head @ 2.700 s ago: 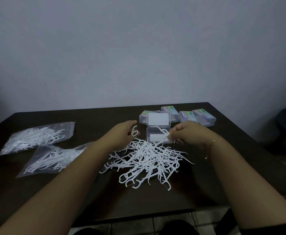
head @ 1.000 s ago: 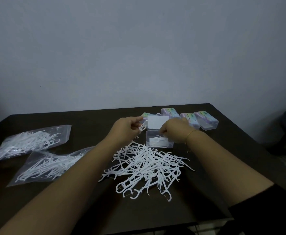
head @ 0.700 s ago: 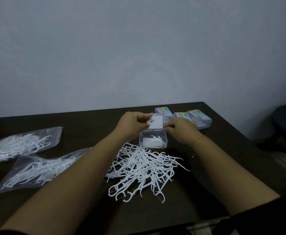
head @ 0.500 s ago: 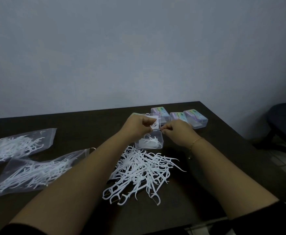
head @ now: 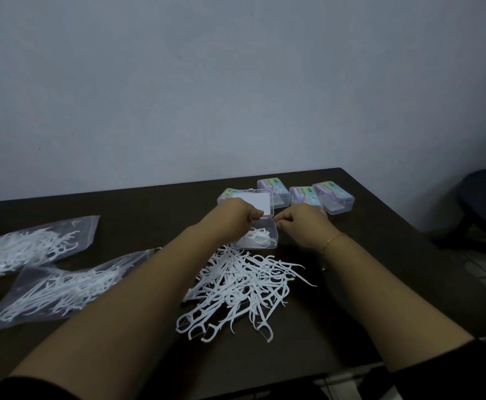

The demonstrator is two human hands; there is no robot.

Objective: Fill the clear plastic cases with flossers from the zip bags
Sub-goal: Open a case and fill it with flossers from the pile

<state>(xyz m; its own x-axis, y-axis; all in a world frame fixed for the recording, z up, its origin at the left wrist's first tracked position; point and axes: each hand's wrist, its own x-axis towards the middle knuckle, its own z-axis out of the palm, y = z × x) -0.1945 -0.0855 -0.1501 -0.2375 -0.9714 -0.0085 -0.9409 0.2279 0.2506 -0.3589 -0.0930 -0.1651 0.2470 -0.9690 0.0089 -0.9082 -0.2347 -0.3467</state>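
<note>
A dark table [head: 380,269] stands against a plain grey wall [head: 236,82], a chair [head: 484,197] at 3 o'clock. Both hands meet at the open clear case [head: 260,239] at 12 o'clock, left hand [head: 233,216] and right hand [head: 302,219] curled at its hinge; whether they grip it, I cannot tell. Loose flossers [head: 241,287] lie below, zip bags [head: 48,272] at 9 o'clock.

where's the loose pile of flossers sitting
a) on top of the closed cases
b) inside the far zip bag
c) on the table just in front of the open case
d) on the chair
c: the loose flossers lie spread on the dark table, on the near side of the open clear case.
</note>
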